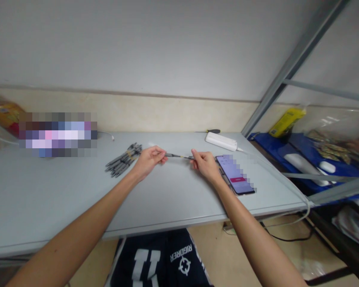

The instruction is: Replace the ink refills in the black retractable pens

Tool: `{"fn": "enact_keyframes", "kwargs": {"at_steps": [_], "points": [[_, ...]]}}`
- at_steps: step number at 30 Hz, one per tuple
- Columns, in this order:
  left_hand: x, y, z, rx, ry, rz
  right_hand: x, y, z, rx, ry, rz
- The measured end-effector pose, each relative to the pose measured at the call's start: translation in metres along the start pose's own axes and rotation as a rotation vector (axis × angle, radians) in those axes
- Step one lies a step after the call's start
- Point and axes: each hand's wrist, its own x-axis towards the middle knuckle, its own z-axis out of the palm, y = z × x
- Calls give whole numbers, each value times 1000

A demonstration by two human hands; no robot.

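Note:
Both my hands hold one grey pen [178,156] level above the grey table [77,191]. My left hand [149,160] pinches its left end with closed fingers. My right hand [205,164] grips the right end, fingers curled round it. A pile of several grey pens [124,159] lies on the table just left of my left hand. A phone [235,174] with a lit screen lies flat right beside my right hand.
A white power bank [221,141] with a cable and a screwdriver [211,131] lie at the table's back right. A metal frame [290,63] stands to the right, with a blue tray [305,155] of items beyond it. A blurred patch sits at the back left.

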Motion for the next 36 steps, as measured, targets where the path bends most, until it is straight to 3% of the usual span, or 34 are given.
{"fn": "enact_keyframes", "kwargs": {"at_steps": [6, 12, 21, 28, 36], "points": [[0, 0, 2, 111, -8, 65, -2, -4, -4, -137, -63, -23], [1, 0, 2, 138, 38, 89, 3, 1, -7, 45, -95, -168], [-2, 2, 5, 123, -4, 75, 0, -1, -5, 157, -171, -27], [1, 1, 3, 43, 69, 51, 0, -5, -6, 340, -187, -38], [0, 2, 5, 26, 52, 34, 0, -3, -5, 101, -151, 53]]}}
